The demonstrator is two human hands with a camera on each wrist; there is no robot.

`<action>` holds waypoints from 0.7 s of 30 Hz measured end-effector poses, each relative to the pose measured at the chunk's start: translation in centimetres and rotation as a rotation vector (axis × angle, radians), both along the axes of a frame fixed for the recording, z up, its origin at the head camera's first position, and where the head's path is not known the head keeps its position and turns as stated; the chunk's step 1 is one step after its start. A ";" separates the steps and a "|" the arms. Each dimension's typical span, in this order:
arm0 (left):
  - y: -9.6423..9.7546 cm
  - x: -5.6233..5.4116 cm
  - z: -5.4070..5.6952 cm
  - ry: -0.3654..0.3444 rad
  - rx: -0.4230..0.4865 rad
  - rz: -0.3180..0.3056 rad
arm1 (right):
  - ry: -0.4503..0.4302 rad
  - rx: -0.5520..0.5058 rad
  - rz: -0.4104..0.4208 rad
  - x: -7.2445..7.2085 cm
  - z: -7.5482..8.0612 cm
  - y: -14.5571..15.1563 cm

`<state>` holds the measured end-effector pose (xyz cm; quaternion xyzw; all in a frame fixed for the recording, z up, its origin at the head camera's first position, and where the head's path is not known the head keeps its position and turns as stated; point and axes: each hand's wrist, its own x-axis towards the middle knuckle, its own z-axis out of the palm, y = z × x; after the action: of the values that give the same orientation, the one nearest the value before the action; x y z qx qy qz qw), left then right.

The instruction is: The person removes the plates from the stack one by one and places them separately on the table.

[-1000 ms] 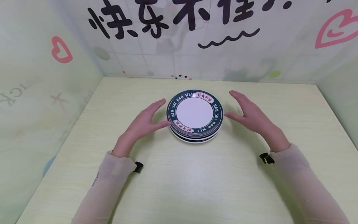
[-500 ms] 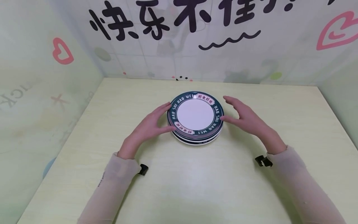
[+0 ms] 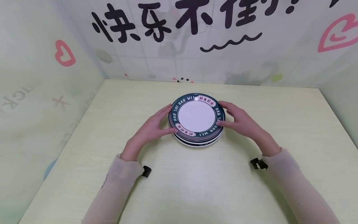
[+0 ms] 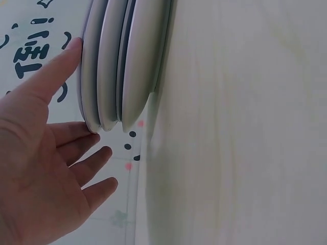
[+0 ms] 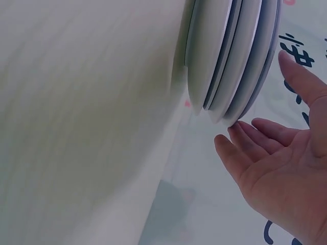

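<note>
A stack of round plates (image 3: 196, 116) stands on the table; the top one has a white centre and a dark green rim with white lettering. In the left wrist view, several stacked edges (image 4: 107, 66) show. My left hand (image 3: 152, 127) is at the stack's left side, its thumb on the top plate's rim and fingertips against the edge. On the opposite side my right hand (image 3: 244, 123) has its thumb over the rim. In the right wrist view, the right fingers (image 5: 232, 153) lie close to the top plate's edge, mostly straight; contact is hard to tell.
The stack rests on a pale wooden table (image 3: 193, 186). Behind it rises a printed wall (image 3: 179, 62) with black characters, and side walls (image 3: 33, 109) stand left and right. A black wrist strap piece (image 3: 146, 171) hangs under the left sleeve, another (image 3: 258, 163) under the right.
Both hands have moved inward to the stack from either side. The left thumb and fingers have come onto the rim, and the right hand has closed its gap. The stack stays in place.
</note>
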<state>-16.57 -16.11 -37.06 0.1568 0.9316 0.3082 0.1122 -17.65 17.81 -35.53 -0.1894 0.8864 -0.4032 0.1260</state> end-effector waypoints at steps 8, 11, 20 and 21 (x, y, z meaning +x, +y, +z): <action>0.3 0.0 -0.3 -0.008 0.003 0.013 | 0.014 0.037 -0.060 0.3 -0.5 -0.7; 0.2 0.0 -0.2 -0.008 0.000 0.014 | 0.005 0.062 -0.090 0.5 -0.5 -1.2; 0.4 0.1 0.0 0.004 0.002 0.005 | -0.057 0.039 -0.135 0.5 0.1 -1.6; 0.4 0.1 0.0 0.003 0.002 0.006 | -0.064 0.035 -0.136 0.5 0.1 -1.5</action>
<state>-16.46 -15.69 -37.06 0.1544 0.9320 0.3091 0.1096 -17.18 16.30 -35.41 -0.1137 0.8996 -0.4011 0.1301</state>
